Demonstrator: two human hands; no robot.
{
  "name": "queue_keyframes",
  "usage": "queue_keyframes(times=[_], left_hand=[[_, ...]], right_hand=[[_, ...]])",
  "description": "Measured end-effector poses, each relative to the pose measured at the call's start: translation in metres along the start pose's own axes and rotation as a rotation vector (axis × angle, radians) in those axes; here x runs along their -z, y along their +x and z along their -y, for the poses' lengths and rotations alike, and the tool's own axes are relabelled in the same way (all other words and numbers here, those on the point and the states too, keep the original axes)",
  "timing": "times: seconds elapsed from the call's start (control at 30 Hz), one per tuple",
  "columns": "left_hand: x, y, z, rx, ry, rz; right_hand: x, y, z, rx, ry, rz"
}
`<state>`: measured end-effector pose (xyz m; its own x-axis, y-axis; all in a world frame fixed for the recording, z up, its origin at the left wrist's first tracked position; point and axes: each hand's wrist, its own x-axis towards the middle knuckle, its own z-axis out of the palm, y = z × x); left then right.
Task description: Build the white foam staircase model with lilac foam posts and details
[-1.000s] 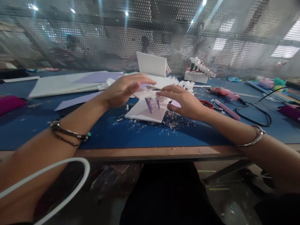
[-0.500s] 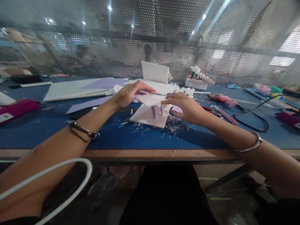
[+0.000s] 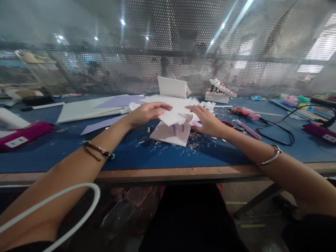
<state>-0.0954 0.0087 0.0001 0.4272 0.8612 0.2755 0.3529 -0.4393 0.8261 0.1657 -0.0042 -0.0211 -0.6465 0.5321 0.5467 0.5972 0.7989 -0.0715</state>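
A small model stands in front of me in the head view: a white foam base point(image 3: 169, 136), thin purple posts point(image 3: 175, 130) and a white roof piece point(image 3: 169, 118) on top. My left hand point(image 3: 147, 113) is at the roof's left edge, its fingers stretched out and apart. At the right edge is my right hand point(image 3: 206, 120), fingers spread and reaching over the back corner. Both appear to touch the roof's edges or hover just beside them. A bit of purple sheet point(image 3: 196, 123) shows by my right palm.
White foam boards point(image 3: 78, 111) and purple sheets point(image 3: 105, 123) lie at left. A glue gun point(image 3: 245, 112), a pink stick point(image 3: 248, 128) and a black cord point(image 3: 291, 140) lie at right. Magenta power strips point(image 3: 25, 135) sit either side. White scraps point(image 3: 194, 140) litter the blue tabletop.
The view has shifted slightly. My hands have come down a little around the roof, which now looks tilted, with a raised white part behind its front corner.
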Motion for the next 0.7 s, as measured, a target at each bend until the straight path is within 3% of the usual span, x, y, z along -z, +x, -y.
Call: queue_keyframes(times=[0.23,0.47,0.7], left_hand=[[0.000,0.000,0.001,-0.037,-0.172,-0.103],[0.010,0.003,0.012,0.045,-0.340,-0.069],[0.005,0.001,0.003,0.088,-0.373,-0.055]], right_hand=[[0.002,0.001,-0.004,0.023,-0.010,-0.047],[0.017,0.000,0.013,0.023,-0.303,-0.181],[0.021,-0.001,0.019,0.025,-0.362,-0.171]])
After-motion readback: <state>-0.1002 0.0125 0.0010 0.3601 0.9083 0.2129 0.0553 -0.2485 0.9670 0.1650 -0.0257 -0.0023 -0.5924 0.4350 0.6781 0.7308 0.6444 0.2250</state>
